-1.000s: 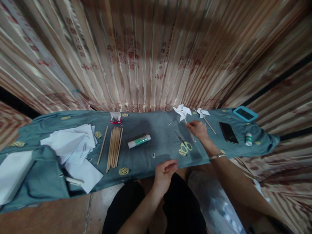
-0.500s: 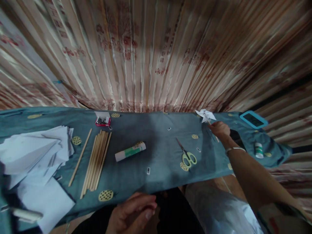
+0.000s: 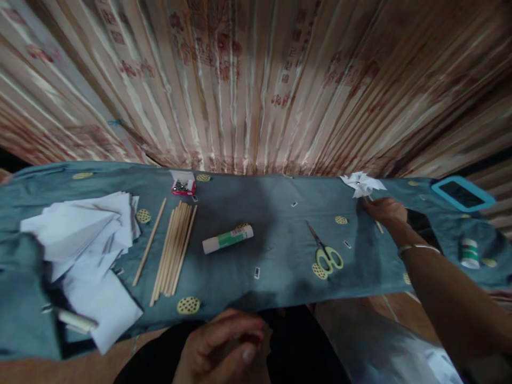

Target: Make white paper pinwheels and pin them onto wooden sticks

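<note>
Right hand [image 3: 387, 213] pinches the stick [image 3: 378, 226] of a white paper pinwheel [image 3: 365, 184] near the far edge of the bench [image 3: 280, 234]; the left hand [image 3: 222, 344], loosely curled around nothing visible, hangs over the lap [image 3: 304, 346], well apart. The pinwheel's head lies just beyond the right fingertips, slightly leftward, and its stick slants back toward the person and rightward; the right is plainly the nearer. Whether a second pinwheel overlaps, I cannot tell. Grey-green cloth [image 3: 276, 202] with yellow prints covers the bench, and a pleated curtain [image 3: 256, 106] hangs close behind.
</note>
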A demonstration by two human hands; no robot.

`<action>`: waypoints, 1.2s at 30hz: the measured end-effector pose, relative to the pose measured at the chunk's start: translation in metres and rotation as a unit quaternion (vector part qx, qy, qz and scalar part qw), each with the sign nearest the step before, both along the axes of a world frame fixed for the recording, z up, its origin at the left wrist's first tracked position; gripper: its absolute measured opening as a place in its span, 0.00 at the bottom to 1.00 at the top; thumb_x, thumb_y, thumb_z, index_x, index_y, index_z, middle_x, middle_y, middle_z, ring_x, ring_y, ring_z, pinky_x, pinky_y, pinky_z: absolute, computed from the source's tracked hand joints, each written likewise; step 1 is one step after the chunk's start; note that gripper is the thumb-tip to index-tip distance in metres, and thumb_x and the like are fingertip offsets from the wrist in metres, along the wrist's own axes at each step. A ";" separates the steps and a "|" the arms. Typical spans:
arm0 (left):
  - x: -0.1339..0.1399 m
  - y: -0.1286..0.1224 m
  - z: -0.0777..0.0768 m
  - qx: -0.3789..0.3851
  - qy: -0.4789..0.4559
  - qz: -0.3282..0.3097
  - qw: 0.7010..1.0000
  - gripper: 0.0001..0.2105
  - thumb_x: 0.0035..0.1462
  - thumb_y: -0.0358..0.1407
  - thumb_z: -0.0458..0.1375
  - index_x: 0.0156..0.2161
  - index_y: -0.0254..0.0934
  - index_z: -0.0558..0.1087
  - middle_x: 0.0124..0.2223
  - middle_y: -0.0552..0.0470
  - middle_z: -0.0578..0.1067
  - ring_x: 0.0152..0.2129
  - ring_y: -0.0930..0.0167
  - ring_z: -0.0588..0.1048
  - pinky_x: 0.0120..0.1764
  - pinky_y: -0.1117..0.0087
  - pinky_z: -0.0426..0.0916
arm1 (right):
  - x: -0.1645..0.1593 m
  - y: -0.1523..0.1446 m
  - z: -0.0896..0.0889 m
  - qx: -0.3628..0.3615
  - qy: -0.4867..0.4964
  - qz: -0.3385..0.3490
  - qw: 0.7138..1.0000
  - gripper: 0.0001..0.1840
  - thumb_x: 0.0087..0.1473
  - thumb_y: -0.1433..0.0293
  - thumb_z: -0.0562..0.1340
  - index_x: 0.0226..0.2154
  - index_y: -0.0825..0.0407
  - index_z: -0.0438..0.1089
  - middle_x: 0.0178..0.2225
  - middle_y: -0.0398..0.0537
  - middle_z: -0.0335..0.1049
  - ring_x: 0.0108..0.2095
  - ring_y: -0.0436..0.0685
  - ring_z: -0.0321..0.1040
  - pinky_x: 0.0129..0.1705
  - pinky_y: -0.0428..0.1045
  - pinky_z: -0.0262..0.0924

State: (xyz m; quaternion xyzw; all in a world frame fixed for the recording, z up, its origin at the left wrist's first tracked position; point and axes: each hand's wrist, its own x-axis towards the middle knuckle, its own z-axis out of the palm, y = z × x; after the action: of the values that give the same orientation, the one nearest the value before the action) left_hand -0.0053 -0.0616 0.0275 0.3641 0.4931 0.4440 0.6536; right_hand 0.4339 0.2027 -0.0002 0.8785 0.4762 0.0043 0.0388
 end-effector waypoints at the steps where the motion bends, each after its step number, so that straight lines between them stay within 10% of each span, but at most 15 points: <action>1: 0.001 -0.001 0.001 -0.006 -0.012 0.006 1.000 0.10 0.46 0.48 0.66 0.35 0.51 0.82 0.32 0.48 0.79 0.30 0.66 0.76 0.35 0.68 0.73 | -0.002 -0.005 0.000 -0.006 0.001 0.001 1.000 0.20 0.52 0.62 0.63 0.43 0.58 0.76 0.42 0.72 0.72 0.44 0.71 0.71 0.38 0.58 0.58; 5: 0.004 -0.002 0.006 0.002 -0.042 0.010 0.999 0.10 0.44 0.43 0.68 0.35 0.46 0.82 0.32 0.47 0.78 0.29 0.67 0.76 0.33 0.70 0.71 | -0.021 -0.041 -0.007 0.055 -0.033 0.091 0.994 0.26 0.54 0.64 0.62 0.52 0.61 0.67 0.45 0.77 0.70 0.50 0.69 0.68 0.45 0.60 0.57; 14: 0.022 -0.006 0.011 -0.038 -0.055 -0.002 0.998 0.13 0.41 0.44 0.68 0.19 0.36 0.78 0.19 0.51 0.71 0.18 0.75 0.66 0.24 0.74 0.60 | -0.187 -0.138 -0.030 0.229 0.144 0.455 0.848 0.23 0.60 0.60 0.51 0.53 0.54 0.65 0.49 0.60 0.72 0.50 0.65 0.67 0.54 0.58 0.61; 22: 0.042 -0.006 -0.004 -0.011 -0.087 0.024 0.996 0.18 0.40 0.50 0.66 0.21 0.34 0.78 0.19 0.51 0.73 0.17 0.74 0.67 0.25 0.72 0.62 | -0.290 -0.139 -0.051 0.194 0.159 0.384 0.889 0.25 0.62 0.64 0.48 0.55 0.59 0.64 0.59 0.64 0.61 0.59 0.69 0.57 0.54 0.65 0.57; 27: 0.031 -0.011 0.025 0.004 -0.158 0.057 0.986 0.13 0.40 0.43 0.68 0.28 0.34 0.81 0.25 0.50 0.77 0.22 0.75 0.71 0.30 0.74 0.65 | -0.299 -0.145 -0.050 0.167 0.115 0.371 0.906 0.25 0.63 0.65 0.47 0.57 0.59 0.62 0.60 0.63 0.60 0.60 0.69 0.54 0.55 0.64 0.54; 32: -0.012 -0.023 0.060 0.071 -0.123 0.097 0.985 0.10 0.48 0.41 0.65 0.32 0.36 0.81 0.30 0.49 0.79 0.25 0.73 0.74 0.35 0.72 0.69 | -0.299 -0.147 -0.048 0.164 0.100 0.372 0.908 0.26 0.63 0.64 0.46 0.57 0.60 0.62 0.60 0.62 0.61 0.59 0.69 0.54 0.54 0.63 0.55; 36: -0.087 -0.015 0.041 0.170 0.101 0.236 0.951 0.11 0.51 0.41 0.62 0.37 0.37 0.80 0.37 0.48 0.79 0.35 0.68 0.76 0.41 0.67 0.70 | -0.300 -0.147 -0.049 0.170 0.092 0.373 0.908 0.26 0.62 0.64 0.46 0.56 0.60 0.62 0.59 0.63 0.61 0.59 0.69 0.55 0.53 0.63 0.55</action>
State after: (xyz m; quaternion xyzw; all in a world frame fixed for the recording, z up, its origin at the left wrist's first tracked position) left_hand -0.0919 -0.0769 0.0682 0.3855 0.5460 0.6238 0.4052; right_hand 0.1339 0.0554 -0.0489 0.6267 0.7624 0.0186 -0.1599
